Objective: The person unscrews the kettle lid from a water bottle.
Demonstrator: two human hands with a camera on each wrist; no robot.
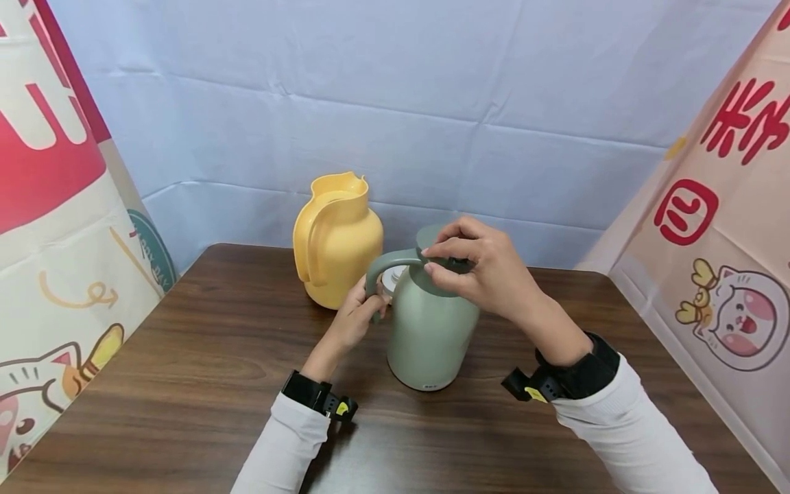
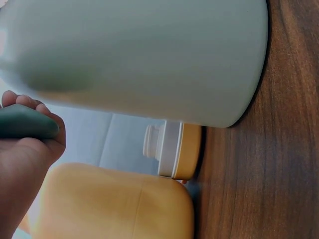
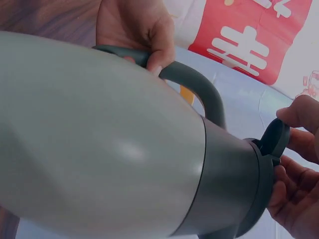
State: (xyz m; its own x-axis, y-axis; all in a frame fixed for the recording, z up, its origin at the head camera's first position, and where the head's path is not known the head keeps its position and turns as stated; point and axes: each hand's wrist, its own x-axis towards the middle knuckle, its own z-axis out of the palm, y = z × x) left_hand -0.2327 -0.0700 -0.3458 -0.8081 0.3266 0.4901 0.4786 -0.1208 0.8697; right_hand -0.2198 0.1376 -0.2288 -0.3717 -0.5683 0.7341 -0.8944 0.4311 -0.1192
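A pale green thermos jug (image 1: 432, 336) stands upright on the wooden table. My left hand (image 1: 358, 315) grips its dark green handle (image 3: 199, 89), fingers wrapped round the lower end. At the top, my right hand (image 1: 484, 264) holds the jug's dark green lid (image 3: 261, 184). In the right wrist view, the thumb and a finger pinch a small raised tab (image 3: 276, 137) on that lid, while other fingers rest against the lid's side.
Behind and left of the green jug, a yellow jug (image 1: 352, 240) stands with its top uncovered. Between the two jugs sits a yellow and white stopper (image 2: 172, 149) on the table (image 1: 216, 357). A pale blue cloth (image 1: 401, 103) hangs behind, with printed cloths at both sides.
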